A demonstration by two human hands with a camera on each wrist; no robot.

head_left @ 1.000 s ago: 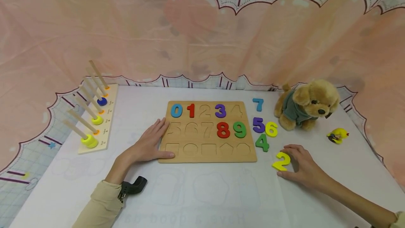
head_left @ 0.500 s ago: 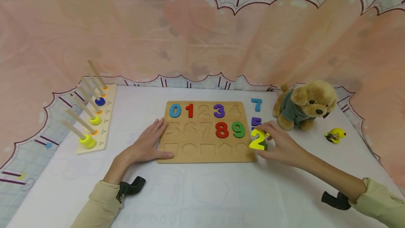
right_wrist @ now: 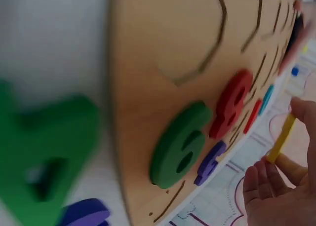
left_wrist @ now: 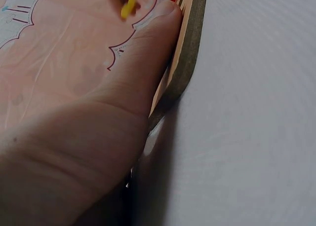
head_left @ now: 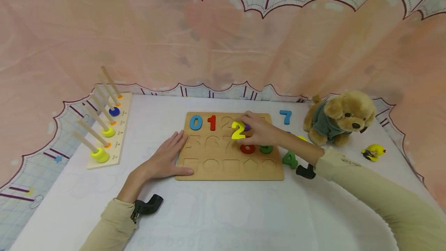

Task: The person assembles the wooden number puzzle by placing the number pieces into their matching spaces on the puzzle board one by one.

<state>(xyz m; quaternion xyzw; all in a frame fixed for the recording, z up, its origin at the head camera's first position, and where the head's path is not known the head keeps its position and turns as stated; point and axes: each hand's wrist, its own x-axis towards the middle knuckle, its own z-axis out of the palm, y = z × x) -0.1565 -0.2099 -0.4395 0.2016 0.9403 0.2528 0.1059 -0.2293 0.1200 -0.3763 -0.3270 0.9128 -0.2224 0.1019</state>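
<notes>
We see the right hand (head_left: 259,129) pinching the yellow 2 (head_left: 239,131) between thumb and fingers, holding it raised off the wooden board (head_left: 223,154), over the upper row beside the 2-shaped recess and partly in front of the purple 3 (head_left: 247,127). Our left hand (head_left: 163,158) rests with its fingers straight along the board's left edge, its thumb on the lower left corner (the left wrist view shows that thumb lying along the rim). In the board we find the blue 0 (head_left: 191,122), the red 1 (head_left: 212,123), the purple 3, the red 8 (head_left: 247,150) and the green 9 (head_left: 266,150), the last two partly covered by the right hand and arm. Just right of the board we see the blue 7 (head_left: 286,117) and the green 4 (head_left: 290,160). Farther right sit a plush dog (head_left: 329,121) in a green top and, near it, a small yellow toy (head_left: 373,152). Well to the left we have a peg rack (head_left: 118,142) with yellow and blue rings on its sticks.
</notes>
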